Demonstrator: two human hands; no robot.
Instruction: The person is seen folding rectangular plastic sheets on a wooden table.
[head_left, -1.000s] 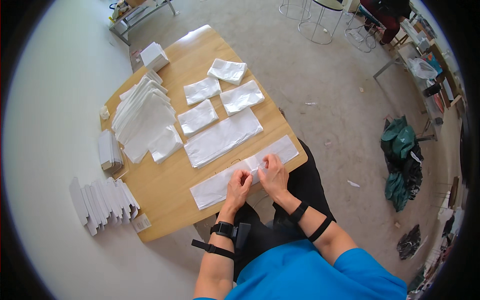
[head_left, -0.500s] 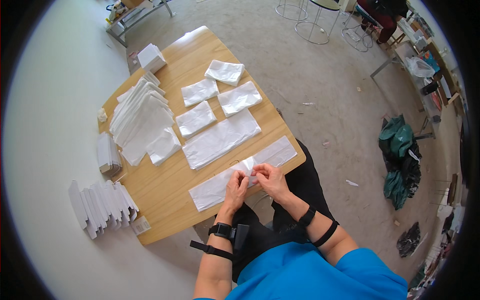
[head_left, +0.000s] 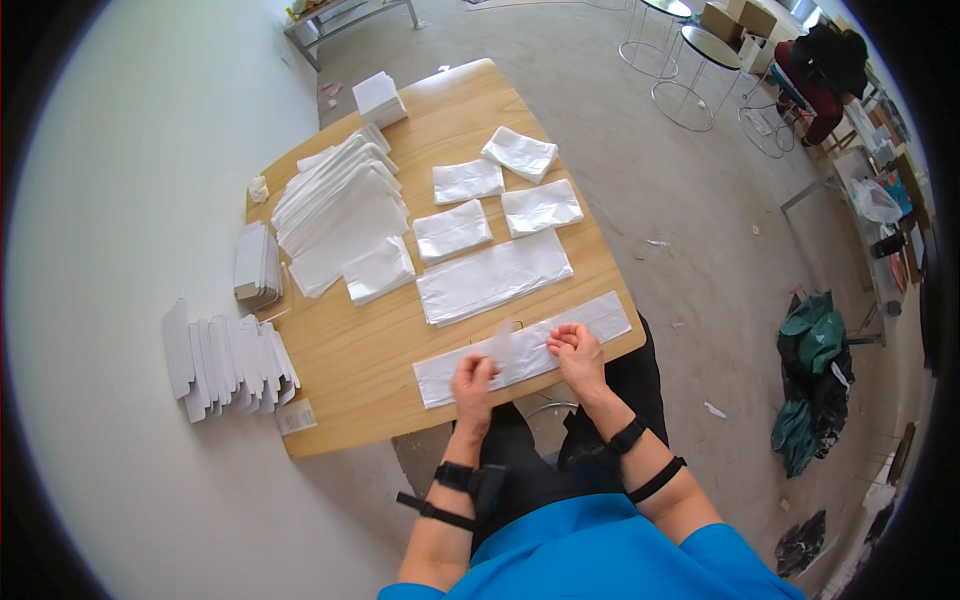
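A long white folded plastic sheet (head_left: 525, 362) lies flat along the near edge of the wooden table (head_left: 370, 360). Above its left half, my left hand (head_left: 474, 384) is closed on a small translucent slip (head_left: 499, 344) that sticks up from the fingertips. My right hand (head_left: 578, 355) hovers at the sheet's right half, thumb and fingers drawn together; whatever is in that pinch is too small to name. Just beyond lies a wider folded white sheet (head_left: 495, 278). Smaller folded white packets, among them a left one (head_left: 452, 231) and a right one (head_left: 542, 208), lie farther back.
A fanned pile of white sheets (head_left: 335, 215) covers the table's left side. Stacks of white cartons (head_left: 257, 264) and flattened white boxes (head_left: 225, 365) stand by the wall. Stools (head_left: 710, 48), a seated person (head_left: 822, 75) and dark green bags (head_left: 812, 335) are to the right.
My hands have moved apart, the left drawing away leftward with the translucent slip. The whole view has shifted, so the table appears farther right.
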